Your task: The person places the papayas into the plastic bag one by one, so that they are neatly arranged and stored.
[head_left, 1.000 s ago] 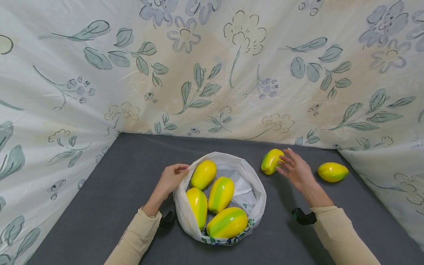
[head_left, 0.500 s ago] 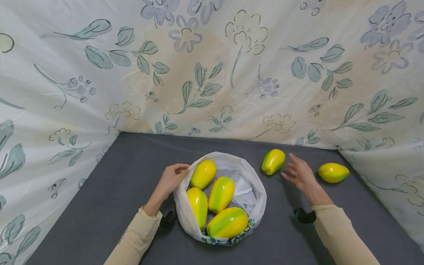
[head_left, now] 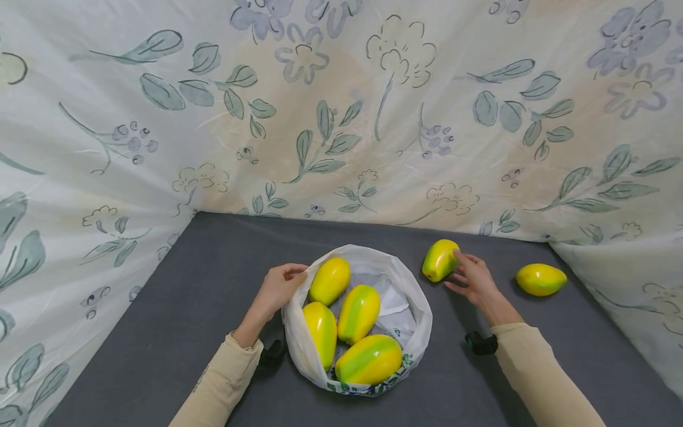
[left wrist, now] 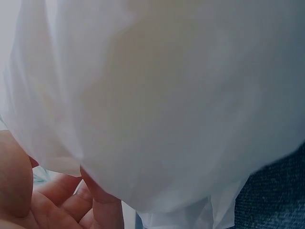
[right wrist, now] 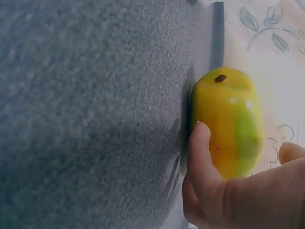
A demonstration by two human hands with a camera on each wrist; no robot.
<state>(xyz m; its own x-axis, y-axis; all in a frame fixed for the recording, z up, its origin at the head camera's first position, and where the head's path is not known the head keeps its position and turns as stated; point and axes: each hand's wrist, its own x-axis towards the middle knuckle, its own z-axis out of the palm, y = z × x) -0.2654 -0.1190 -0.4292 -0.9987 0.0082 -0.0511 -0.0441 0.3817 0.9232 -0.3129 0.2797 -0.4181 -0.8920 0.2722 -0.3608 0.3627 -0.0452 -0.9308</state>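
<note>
A white bag (head_left: 424, 332) with a leafy print stands wide open, several yellow-green papayas (head_left: 358, 313) inside it. My left hand (head_left: 277, 287) pinches its left rim between thumb and fingers; in the left wrist view the white bag wall (left wrist: 157, 105) fills most of the picture. Right of the bag, one loose papaya (head_left: 440, 261) lies on the dark cloth. Close beside it is my right hand (head_left: 475, 281), fingers spread and loosely bent, fingertips at its right side. The right wrist view shows this papaya (right wrist: 228, 114) beyond the fingers, not enclosed by them.
Another papaya (head_left: 541, 280) lies farther right on the dark grey cloth (head_left: 176, 332), near the right-hand drape. A floral curtain (head_left: 320, 118) rises along the back and both sides.
My right hand first drew back from the loose papaya, then came left to its side again. The left hand keeps its grip on the bag rim. The papayas have not moved.
</note>
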